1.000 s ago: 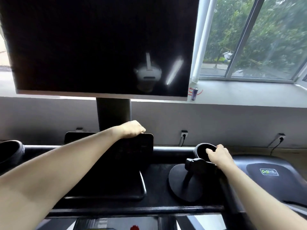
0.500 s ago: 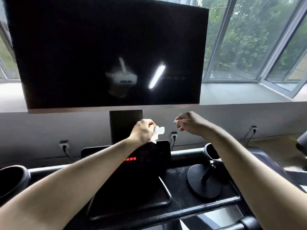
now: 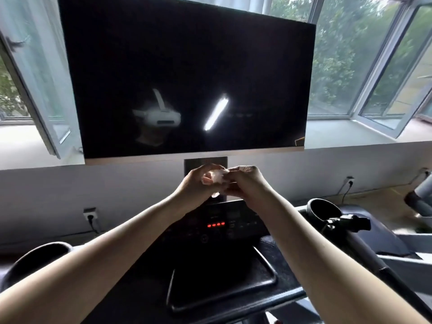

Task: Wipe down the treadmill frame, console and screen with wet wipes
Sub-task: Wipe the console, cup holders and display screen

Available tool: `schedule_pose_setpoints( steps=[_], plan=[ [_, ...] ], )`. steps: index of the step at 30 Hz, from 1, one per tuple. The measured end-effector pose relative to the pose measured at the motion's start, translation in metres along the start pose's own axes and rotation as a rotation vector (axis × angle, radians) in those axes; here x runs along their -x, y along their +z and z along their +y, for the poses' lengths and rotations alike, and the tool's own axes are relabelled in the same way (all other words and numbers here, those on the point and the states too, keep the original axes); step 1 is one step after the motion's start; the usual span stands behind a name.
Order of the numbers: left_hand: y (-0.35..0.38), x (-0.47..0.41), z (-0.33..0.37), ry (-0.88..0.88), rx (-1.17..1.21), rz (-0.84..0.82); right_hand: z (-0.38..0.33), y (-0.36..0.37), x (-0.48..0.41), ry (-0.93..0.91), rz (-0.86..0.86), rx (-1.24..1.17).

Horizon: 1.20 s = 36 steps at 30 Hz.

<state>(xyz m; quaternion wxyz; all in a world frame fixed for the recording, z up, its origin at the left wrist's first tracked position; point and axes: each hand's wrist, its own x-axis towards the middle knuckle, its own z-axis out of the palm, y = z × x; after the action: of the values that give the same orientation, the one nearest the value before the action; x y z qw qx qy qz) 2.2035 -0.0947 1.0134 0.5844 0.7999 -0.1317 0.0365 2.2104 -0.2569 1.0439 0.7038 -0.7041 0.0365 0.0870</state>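
Head camera: a white wall [image 3: 70, 183] runs behind the machine under a pale window sill [image 3: 339, 134]; white-framed windows [image 3: 378, 57], some swung open, show green trees; a white wall socket [image 3: 90, 212] with a black cable sits low at the left. A large black flat screen [image 3: 187, 78] on a dark post fills the upper middle, reflecting a white headset and a strip light; below it the black treadmill console [image 3: 233, 230] shows a row of red lit marks, and a black rimmed tray [image 3: 268, 274] lies under it; a round black left cup holder [image 3: 39, 258] and a matching right cup holder [image 3: 323, 210] stand at the ends of the frame, the right one beside a black clamp-style stand [image 3: 348, 223].

Both hands meet just under the screen's lower edge, in front of the post and above the console; the left hand [image 3: 194, 185] has its fingers curled round a crumpled white wet wipe [image 3: 217, 176]; the right hand [image 3: 245, 183] pinches the same wipe from the other side; both grips are closed on it, held in the air between screen and console.
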Motion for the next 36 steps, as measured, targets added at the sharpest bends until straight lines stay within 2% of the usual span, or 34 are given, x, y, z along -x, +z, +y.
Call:
schedule_pose_setpoints(
  steps=[3,5,7,10,12,14,17,21,27,32,36],
  plan=[
    [-0.029,0.009,-0.014,0.055,-0.215,0.081,0.001,0.027,-0.001,0.069,-0.124,-0.11],
    [-0.047,0.011,-0.024,-0.014,-0.191,0.123,0.004,0.04,-0.004,0.067,-0.162,0.007],
    [-0.061,0.013,-0.039,-0.041,-0.222,0.151,0.012,0.046,-0.011,-0.068,-0.06,0.338],
    [-0.077,0.009,-0.059,0.002,-0.446,0.274,0.03,0.043,-0.019,-0.373,0.13,0.965],
    [-0.085,0.005,-0.066,-0.061,-0.529,0.287,0.044,0.041,-0.022,-0.481,0.148,1.133],
    [-0.09,-0.002,-0.075,-0.23,-0.532,0.211,0.059,0.042,-0.023,-0.513,0.117,1.173],
    [-0.09,-0.016,-0.087,-0.465,-0.397,-0.043,0.074,0.044,-0.021,-0.494,0.049,1.191],
    [-0.074,-0.032,-0.092,-0.549,-0.316,-0.285,0.081,0.043,-0.022,-0.547,0.07,1.225],
    [-0.076,-0.039,-0.094,-0.615,-0.313,-0.443,0.079,0.045,-0.018,-0.552,0.073,1.238],
    [-0.111,-0.031,-0.094,-0.77,-0.224,-0.506,0.089,0.041,-0.019,-0.577,0.109,1.204],
    [-0.092,-0.04,-0.094,-0.78,-0.302,-0.505,0.092,0.045,-0.022,-0.577,0.135,1.206]
  ],
)
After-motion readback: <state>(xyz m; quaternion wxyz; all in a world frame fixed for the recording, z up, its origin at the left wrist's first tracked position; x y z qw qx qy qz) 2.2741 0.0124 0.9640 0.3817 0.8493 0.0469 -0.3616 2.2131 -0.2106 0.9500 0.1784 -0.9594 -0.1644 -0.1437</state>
